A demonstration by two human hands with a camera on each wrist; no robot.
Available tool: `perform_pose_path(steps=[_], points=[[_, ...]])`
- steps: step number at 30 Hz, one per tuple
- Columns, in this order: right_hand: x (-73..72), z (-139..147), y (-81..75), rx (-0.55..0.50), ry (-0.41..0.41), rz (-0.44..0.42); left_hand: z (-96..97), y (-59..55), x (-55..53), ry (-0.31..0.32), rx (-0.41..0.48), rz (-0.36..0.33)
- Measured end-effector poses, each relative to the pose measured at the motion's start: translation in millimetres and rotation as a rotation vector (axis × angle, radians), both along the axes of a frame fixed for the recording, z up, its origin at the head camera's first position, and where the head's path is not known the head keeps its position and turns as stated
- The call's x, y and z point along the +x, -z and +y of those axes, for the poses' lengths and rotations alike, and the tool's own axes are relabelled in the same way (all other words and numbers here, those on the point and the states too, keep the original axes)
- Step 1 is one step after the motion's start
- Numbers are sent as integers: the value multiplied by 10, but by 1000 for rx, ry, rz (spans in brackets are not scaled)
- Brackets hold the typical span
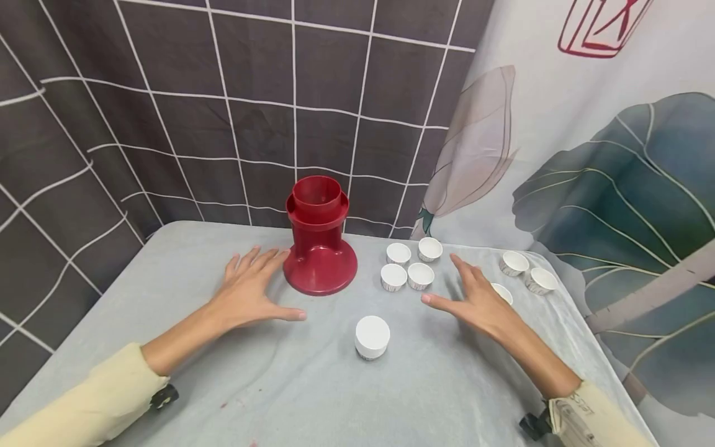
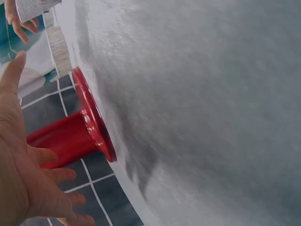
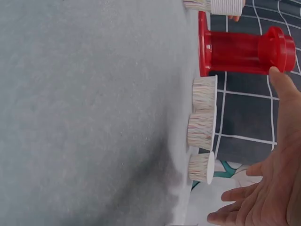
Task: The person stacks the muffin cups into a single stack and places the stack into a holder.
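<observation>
My left hand (image 1: 251, 290) hovers over the left of the table, fingers spread, just left of a red plastic stand (image 1: 317, 233). That stand has a wide round base and a cylinder with an open top. In the left wrist view the fingers overlap the red cylinder (image 2: 63, 141). Over the right side is my right hand (image 1: 477, 301), thumb and fingers apart, holding nothing. Several small white paper cups (image 1: 421, 275) stand left of it, mouths up. Between the hands sits a white ribbed piece (image 1: 372, 335) on a patterned cup, seen side-on in the right wrist view.
More paper cups (image 1: 540, 281) stand beyond the right hand near the table's right edge, one partly hidden by that hand. A grey cloth covers the table (image 1: 301, 385). Behind hangs a dark grid cloth (image 1: 251, 124); a leaf-patterned curtain (image 1: 631, 186) hangs at the right.
</observation>
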State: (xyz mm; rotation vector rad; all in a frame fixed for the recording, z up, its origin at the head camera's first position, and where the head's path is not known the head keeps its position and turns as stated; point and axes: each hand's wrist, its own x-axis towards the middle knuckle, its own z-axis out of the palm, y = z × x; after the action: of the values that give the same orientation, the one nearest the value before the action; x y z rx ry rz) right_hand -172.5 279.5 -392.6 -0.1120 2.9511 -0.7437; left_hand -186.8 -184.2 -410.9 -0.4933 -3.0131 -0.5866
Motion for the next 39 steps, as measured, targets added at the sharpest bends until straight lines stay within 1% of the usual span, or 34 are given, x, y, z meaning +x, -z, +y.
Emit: perform_pose_path(steps=[5,9,14,18,21,28,33,37,39], points=[[-44,-35,47,-35,-7,1,76,-22,8,20,22,-4],[-65,-47,66,-42,-7,-1,133,-41,24,44,65,-3],[-82,-62,79,-47,2,-10,206,-42,55,72,114,-11],[-98,-74,90,-61,10,-22,264,-31,83,85,143,-7],[-112,-82,104,-68,8,-24,311,-23,108,91,164,-18],[-147,-89,140,-70,5,-4,415,6,154,113,208,-81],[-180,-89,163,-104,2,9,479,26,188,117,263,-153],[-210,-83,185,-151,2,12,542,27,223,100,331,-221],[-224,-81,198,-174,2,11,576,24,244,97,369,-245]])
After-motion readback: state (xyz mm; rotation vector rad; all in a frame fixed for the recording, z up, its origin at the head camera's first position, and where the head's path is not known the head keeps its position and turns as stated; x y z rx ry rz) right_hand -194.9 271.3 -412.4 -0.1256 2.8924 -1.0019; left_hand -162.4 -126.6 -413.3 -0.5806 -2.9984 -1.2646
